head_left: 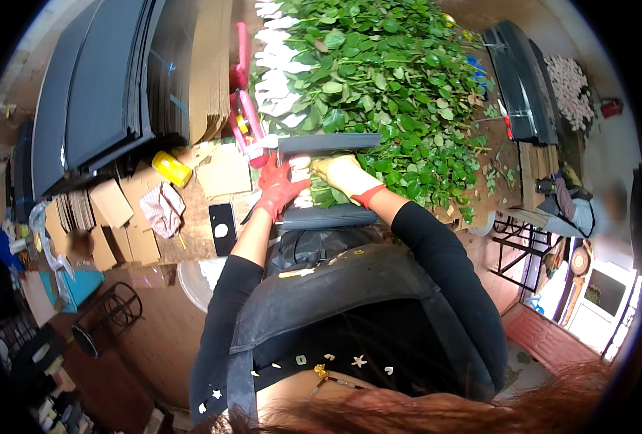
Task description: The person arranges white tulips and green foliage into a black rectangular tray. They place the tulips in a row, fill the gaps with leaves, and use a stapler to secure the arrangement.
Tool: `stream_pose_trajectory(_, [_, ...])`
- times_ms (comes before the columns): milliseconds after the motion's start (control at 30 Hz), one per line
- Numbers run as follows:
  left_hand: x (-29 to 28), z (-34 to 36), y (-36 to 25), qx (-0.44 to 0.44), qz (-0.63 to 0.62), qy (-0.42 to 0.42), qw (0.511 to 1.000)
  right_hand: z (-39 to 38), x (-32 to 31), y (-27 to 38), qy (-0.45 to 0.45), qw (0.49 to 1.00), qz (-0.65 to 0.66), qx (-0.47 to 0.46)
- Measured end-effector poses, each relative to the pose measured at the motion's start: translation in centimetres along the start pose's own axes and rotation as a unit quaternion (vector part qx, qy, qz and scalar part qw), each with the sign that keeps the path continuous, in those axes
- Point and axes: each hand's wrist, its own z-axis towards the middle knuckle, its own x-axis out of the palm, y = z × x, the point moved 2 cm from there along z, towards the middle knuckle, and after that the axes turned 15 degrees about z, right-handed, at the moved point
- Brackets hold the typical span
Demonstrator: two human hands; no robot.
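Note:
Several pale flower heads (301,172) lie in a short row between my hands, their leafy stems running right. My left hand (275,189), in a red glove, rests at the left end of these blooms with its fingers spread. From the right, my right hand (341,178), in a pale yellow glove with a red cuff, lies flat over the stems just behind the heads. A dark grey cardboard flap (328,142) stands beyond the blooms, and another dark grey cardboard piece (328,216) lies on the near side. Just past my left hand is a pink-handled tool (244,134).
A large heap of leafy stems (386,79) covers the far table, with white wrapped heads (276,69) along its left. Tall dark cardboard stacks (100,87) stand left. Nearer are a yellow container (171,168), a crumpled cloth (162,210) and a phone (223,228).

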Motion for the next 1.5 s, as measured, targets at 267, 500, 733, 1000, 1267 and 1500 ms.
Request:
stream_pose_trajectory(267, [2.4,1.0,1.0,-0.064,-0.013,-0.133,0.989,-0.1,-2.3,3.3,0.038,0.996,-0.069,0.048])
stream_pose_trajectory(500, [2.6,1.0,0.7,-0.04,-0.027,-0.173,0.984,1.9,-1.4,4.3,-0.017,0.982,-0.144,0.118])
stream_pose_trajectory(733, [2.6,0.8,1.3,0.003,-0.043,-0.229,0.973,2.7,-2.0,5.2,0.052,0.975,-0.163,0.14])
stream_pose_trajectory(1000, [2.8,0.5,1.1,0.031,-0.047,-0.229,0.972,4.3,-0.1,4.0,-0.037,0.966,-0.017,0.255])
stream_pose_trajectory(1267, [2.1,0.4,0.2,-0.008,-0.024,-0.138,0.99,4.8,3.1,2.0,-0.001,0.977,-0.186,0.1])
stream_pose_trajectory(1500, [2.2,0.2,0.5,-0.038,-0.025,-0.118,0.992,2.2,-0.7,7.3,0.047,0.979,-0.17,0.098])
